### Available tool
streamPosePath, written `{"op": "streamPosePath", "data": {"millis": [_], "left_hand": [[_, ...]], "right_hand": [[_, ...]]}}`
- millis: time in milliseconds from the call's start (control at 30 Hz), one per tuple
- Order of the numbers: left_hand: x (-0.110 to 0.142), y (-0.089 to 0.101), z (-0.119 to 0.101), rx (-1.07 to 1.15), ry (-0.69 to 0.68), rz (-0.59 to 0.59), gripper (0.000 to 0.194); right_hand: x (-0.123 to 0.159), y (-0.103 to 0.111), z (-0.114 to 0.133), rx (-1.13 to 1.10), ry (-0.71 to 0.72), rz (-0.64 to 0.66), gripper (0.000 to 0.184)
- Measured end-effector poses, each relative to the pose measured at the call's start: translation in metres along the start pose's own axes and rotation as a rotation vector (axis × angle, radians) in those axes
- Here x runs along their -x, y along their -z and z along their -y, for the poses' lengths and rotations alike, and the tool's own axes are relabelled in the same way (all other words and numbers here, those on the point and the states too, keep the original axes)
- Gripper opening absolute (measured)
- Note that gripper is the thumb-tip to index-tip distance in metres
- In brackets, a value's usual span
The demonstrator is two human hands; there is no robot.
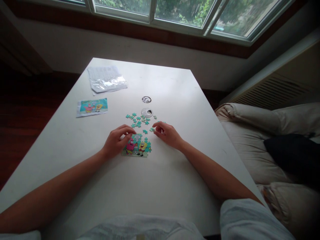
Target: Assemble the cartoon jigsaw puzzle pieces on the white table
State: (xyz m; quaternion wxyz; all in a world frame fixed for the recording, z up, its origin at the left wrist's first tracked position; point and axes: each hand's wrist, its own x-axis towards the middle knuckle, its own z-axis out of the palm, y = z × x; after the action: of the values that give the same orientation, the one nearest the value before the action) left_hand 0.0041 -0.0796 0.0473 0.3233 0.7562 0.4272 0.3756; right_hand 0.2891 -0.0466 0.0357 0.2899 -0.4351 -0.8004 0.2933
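Observation:
A partly assembled jigsaw puzzle (136,148) of cartoon figures lies on the white table, with a pink figure at left and a yellow one at right. At its upper left edge rests my left hand (118,140), fingers loosely bent and slightly apart, the index fingertip by the top edge; no piece shows in it. My right hand (167,134) is just right of the loose pieces, with thumb and index finger around a small teal puzzle piece (152,129). Several loose teal puzzle pieces (138,123) lie scattered beyond the assembled part.
A picture sheet (92,107) showing the cartoon figures lies at left, with a clear plastic bag and papers (107,79) behind it. Two round holes (146,99) (147,112) sit in the table (170,88). A beige sofa (250,150) stands at right; windows are ahead.

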Motion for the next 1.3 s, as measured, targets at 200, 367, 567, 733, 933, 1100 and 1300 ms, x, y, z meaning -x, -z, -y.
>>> {"op": "streamPosePath", "data": {"millis": [200, 367, 567, 733, 933, 1100, 1300], "left_hand": [[-0.001, -0.001, -0.001, 0.099, 0.142, -0.004, 0.021], [0.000, -0.003, 0.000, 0.191, 0.237, 0.007, 0.025], [-0.002, 0.000, 0.002, 0.302, 0.248, -0.084, 0.023], [0.001, -0.004, 0.003, 0.340, 0.240, -0.107, 0.021], [-0.003, 0.006, 0.000, 0.269, 0.234, -0.062, 0.018], [-0.008, 0.028, 0.000, 0.065, 0.269, 0.031, 0.015], [0.023, 0.029, -0.004, -0.136, 0.376, 0.102, 0.013]], "right_hand": [[0.001, -0.021, 0.038, -0.215, -0.020, -0.065, 0.011], [-0.008, -0.043, 0.053, -0.387, -0.007, 0.000, 0.021], [-0.022, -0.056, 0.061, -0.439, -0.041, -0.090, 0.021], [-0.021, -0.059, 0.064, -0.389, -0.052, -0.100, 0.018], [-0.013, -0.058, 0.060, -0.309, -0.013, -0.039, 0.014], [-0.006, -0.056, 0.058, -0.016, 0.188, 0.044, 0.005], [-0.005, -0.068, 0.056, 0.239, 0.298, 0.088, 0.020]]}}
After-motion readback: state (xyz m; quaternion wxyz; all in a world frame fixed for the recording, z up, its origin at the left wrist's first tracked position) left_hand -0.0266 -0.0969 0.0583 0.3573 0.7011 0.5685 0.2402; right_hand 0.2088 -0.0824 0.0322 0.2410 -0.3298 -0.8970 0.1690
